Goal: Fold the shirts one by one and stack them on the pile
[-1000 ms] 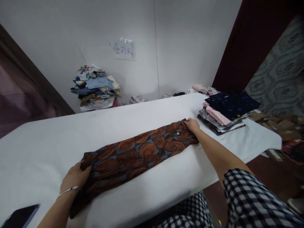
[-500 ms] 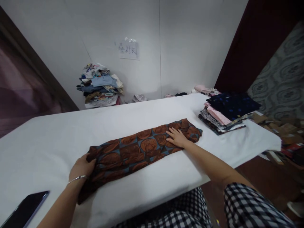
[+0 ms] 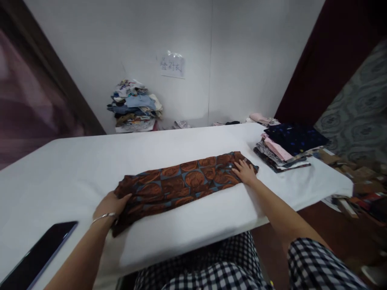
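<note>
— Where's the patterned shirt (image 3: 184, 183)?
— Folded into a long brown-and-blue strip, flat on the white desk (image 3: 75, 169), stretched between both hands.
— What is the left hand (image 3: 112, 204) doing?
— It rests on the strip's near-left end, fingers curled over the edge of the cloth; a thin bracelet (image 3: 102, 217) sits on that wrist. Whether it pinches the fabric, I cannot tell.
— And the right hand (image 3: 246, 172)?
— Lying flat on the far-right end, fingers spread and pressing the cloth down.
— Anything holding other things?
— No containers. Just right of the right hand lies a stack of folded garments (image 3: 287, 147), a dark blue one on top. Left of the left hand, a dark phone (image 3: 39, 255) lies on the desk. A heap of clothes (image 3: 136, 106) sits by the wall beyond.
</note>
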Motion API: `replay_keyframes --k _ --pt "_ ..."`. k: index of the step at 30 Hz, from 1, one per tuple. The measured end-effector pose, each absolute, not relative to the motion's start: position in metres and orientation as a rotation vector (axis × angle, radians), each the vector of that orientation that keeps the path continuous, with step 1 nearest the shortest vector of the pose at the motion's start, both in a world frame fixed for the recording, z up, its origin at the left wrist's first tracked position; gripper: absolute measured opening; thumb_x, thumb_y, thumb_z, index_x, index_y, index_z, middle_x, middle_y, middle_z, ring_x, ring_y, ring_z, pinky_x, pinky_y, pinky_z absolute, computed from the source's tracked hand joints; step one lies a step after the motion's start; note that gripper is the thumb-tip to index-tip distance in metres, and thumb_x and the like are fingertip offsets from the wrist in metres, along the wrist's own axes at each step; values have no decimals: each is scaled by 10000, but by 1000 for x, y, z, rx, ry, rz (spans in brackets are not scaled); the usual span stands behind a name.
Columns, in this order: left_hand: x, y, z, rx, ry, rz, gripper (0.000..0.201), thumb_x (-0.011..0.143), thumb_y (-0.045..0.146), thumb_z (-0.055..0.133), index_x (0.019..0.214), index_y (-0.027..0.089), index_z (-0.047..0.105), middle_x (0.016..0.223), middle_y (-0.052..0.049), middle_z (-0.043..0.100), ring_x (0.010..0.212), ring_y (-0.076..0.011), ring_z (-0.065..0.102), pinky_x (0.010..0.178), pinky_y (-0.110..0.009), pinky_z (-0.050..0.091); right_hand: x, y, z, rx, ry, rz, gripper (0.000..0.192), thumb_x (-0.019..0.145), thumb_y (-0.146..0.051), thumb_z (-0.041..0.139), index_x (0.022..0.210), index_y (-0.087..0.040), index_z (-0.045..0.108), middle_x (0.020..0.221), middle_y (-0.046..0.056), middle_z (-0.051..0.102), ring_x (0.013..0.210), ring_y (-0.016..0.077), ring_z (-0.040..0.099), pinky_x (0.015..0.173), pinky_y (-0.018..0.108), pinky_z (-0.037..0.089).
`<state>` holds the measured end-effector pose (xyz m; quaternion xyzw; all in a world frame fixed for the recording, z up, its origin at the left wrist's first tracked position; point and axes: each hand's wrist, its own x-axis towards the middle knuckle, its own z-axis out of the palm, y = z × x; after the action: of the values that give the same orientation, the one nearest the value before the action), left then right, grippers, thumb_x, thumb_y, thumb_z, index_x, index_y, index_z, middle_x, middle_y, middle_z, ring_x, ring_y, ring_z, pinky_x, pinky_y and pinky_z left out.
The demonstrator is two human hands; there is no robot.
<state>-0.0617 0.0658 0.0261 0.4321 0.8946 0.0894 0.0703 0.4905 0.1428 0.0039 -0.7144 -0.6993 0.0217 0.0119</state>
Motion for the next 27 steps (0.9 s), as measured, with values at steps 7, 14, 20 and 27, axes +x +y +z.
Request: replay_keyframes --k 7,14,20,27 --pt "-37 54 39 1421 2505 303 341 798 379 542 1071 199 640 1114 -116 682 1043 -291 623 833 -350 479 491 152 4 -2228 -2165 55 572 926 -523 301 1399 -224 420 1510 129 295 1397 320 221 1048 606 241" --pt "-32 42 44 1254 2498 562 424 777 447 566 1060 138 631 1094 -163 676 1008 -287 637 804 -338 484 358 121 28 -1429 -2373 175 558 919 -525 335 1387 -240 441 1507 91 313 1410 274 209 1097 552 206" --pt "-22 45 41 1271 2432 651 355 697 236 644 1042 155 647 1072 -146 688 1000 -274 643 788 -307 487 250 89 32 -1155 -2641 415 604 915 -558 349 1433 -249 376 1536 87 237 1427 272 144 1118 537 133" --pt "-23 62 67 1252 2345 791 318 706 183 642 1019 127 630 1000 -134 700 907 -248 663 729 -296 496 235 81 3 -1173 -2726 552 609 891 -533 417 1407 -211 423 1543 101 208 1435 270 92 1127 530 27"
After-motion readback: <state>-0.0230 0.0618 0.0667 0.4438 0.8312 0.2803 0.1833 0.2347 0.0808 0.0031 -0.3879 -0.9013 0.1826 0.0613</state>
